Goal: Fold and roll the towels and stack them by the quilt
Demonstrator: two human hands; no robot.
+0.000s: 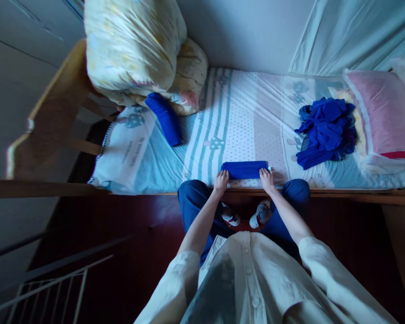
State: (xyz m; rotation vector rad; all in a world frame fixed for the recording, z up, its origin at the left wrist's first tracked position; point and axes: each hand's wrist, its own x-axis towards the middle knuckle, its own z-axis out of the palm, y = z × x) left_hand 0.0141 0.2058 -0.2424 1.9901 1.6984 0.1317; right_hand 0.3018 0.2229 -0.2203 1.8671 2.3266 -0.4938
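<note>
On the front edge of the bed lies a blue cloth [245, 170] folded into a flat, narrow rectangle. My left hand [222, 181] grips its left end, fingers bent over the top. At the other end my right hand [266, 177] holds it the same way, beside a small white tag. Farther back on the left rests a second folded blue cloth [164, 119], long and thick, touching the quilt. A crumpled heap of blue cloth [327, 128] sits to the right, apart from my hands. What kind of cloth these are I cannot tell.
A patterned sheet [273, 108] covers the bed. A piled yellowish quilt [135, 45] stands at the back left, near the wooden bed end [47, 121]. A pink pillow [386, 108] is at the right. White metal rails [54, 288] stand at lower left.
</note>
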